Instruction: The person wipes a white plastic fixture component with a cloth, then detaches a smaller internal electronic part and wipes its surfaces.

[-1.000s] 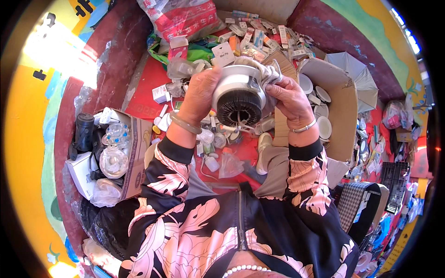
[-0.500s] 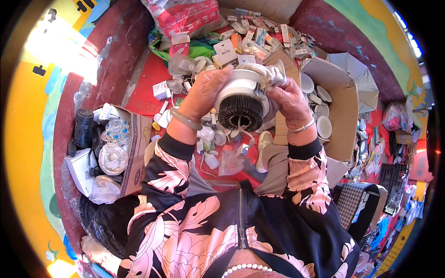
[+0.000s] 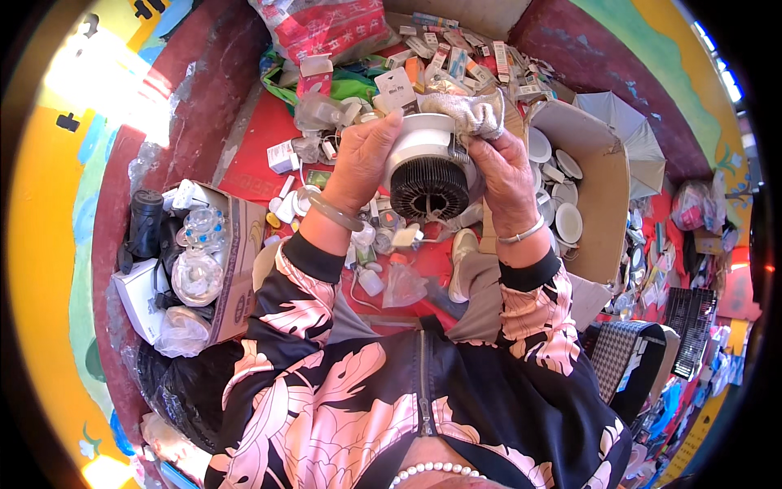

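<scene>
Housing, white/rd w/ blk finned end, is held up btwn both hands, over red sheet. L hand fingers clamped on its left rim; R hand fingers clamped on grayish cloth at its right side, nr cardboard box w/ white discs.

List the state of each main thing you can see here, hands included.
White fixture: held up, black finned end facing the camera
Left hand: gripping the fixture's rim
Right hand: holding pale cloth
Pale cloth: bunched
Cardboard box at right: open, holding white discs
Cardboard box at left: open, filled
Jacket: zipped
</scene>
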The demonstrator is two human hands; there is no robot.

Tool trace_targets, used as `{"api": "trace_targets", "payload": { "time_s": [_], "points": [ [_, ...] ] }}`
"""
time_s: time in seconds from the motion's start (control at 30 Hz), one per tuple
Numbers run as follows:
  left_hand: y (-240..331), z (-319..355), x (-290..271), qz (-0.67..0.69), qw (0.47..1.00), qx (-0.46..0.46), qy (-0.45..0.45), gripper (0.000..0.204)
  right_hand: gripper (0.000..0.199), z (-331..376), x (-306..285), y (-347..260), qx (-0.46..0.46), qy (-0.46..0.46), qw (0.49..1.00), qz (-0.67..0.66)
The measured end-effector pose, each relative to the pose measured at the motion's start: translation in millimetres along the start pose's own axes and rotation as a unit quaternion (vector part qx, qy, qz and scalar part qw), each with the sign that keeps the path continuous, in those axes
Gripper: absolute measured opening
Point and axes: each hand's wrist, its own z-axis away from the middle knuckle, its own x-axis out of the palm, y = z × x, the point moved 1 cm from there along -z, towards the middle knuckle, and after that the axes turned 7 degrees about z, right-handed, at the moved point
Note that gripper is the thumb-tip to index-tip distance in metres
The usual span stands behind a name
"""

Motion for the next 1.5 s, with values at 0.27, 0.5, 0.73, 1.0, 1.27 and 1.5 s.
{"api": "trace_targets", "payload": {
  "time_s": [0.27, 0.5, 0.73, 1.0, 1.27, 1.5],
  "points": [
    [2, -3, 3, -0.035, 0.999, 0.018, 0.025, 0.039, 0.028, -5, -13, 10, 0.022, -0.005, 0.997, -0.067],
    [5, -7, -4, -0.073, 0.996, 0.008, 0.047, 0.039, 0.027, -17, -30, 14, 0.013, 0.061, 0.992, -0.114],
    [0, -10, -13, -0.002, 0.997, -0.022, 0.079, 0.039, 0.036, -8, -44, -37, -0.067, 0.119, 0.99, 0.032],
    [-9, -10, -6, -0.028, 0.999, -0.037, -0.001, 0.042, 0.031, 5, -10, -52, -0.16, -0.097, 0.788, 0.586],
    [-12, -9, -8, -0.046, 0.998, -0.025, 0.034, 0.039, 0.022, 7, -9, -59, -0.117, -0.062, 0.842, 0.523],
    [-6, -8, -3, 0.009, 0.996, -0.042, 0.076, 0.041, 0.018, 4, -42, -69, -0.085, -0.102, 0.943, 0.306]
  ]
}}
